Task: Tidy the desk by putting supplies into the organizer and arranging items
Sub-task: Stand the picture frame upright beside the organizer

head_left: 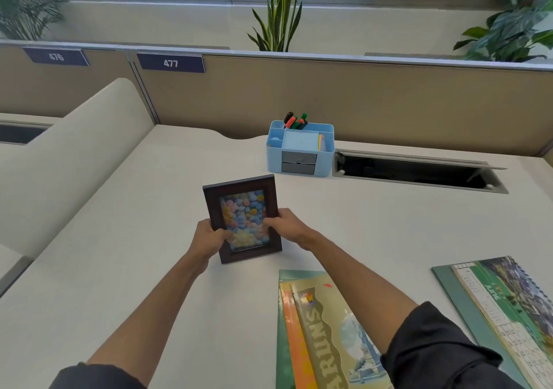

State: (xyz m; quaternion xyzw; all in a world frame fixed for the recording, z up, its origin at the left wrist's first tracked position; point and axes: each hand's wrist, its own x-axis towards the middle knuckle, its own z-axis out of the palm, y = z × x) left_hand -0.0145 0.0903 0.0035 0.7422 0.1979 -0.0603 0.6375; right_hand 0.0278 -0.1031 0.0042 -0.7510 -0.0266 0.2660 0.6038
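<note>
A dark wooden picture frame (239, 191) with a colourful flower picture stands near the middle of the white desk (389, 224). My left hand (208, 240) grips its lower left side and my right hand (287, 227) grips its right side, thumbs over the glass. Behind it, a light blue desk organizer (299, 149) holds several markers (294, 121), a pad of notes and two grey drawers.
A stack of booklets (323, 329) lies at the near right. A June calendar (508, 308) lies flat further right. An open cable hatch (416, 170) sits beside the organizer. A beige partition (389, 104) backs the desk, and a curved divider (74, 155) borders the left.
</note>
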